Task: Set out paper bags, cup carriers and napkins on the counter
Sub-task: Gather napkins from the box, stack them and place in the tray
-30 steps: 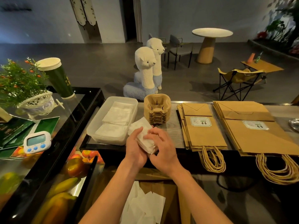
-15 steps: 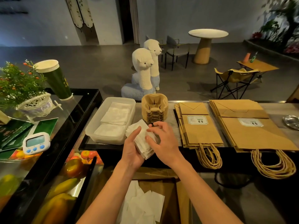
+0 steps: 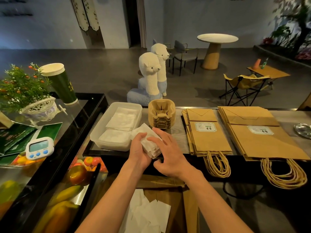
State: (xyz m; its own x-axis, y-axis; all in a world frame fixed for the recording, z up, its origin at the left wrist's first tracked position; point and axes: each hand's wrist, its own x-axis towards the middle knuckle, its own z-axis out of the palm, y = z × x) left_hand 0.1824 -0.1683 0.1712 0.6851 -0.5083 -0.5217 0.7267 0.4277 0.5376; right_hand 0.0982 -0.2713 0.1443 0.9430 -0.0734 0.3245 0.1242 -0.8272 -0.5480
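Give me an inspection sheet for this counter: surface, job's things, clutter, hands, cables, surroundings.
Surface: grey counter, glass display case to its left.
Job's things: napkin stack in hand; more napkins in plastic tub; cup carriers stacked; small paper bags and large paper bags lie flat, handles over the near edge.
Clutter: timer, green cup, plant basket on display case; metal dish at far right.
Hands: left hand grips napkin stack; right hand lays straight fingers on it.
Cables: nothing seen.
Surroundings: alpaca figures, round table, folding chair beyond the counter.
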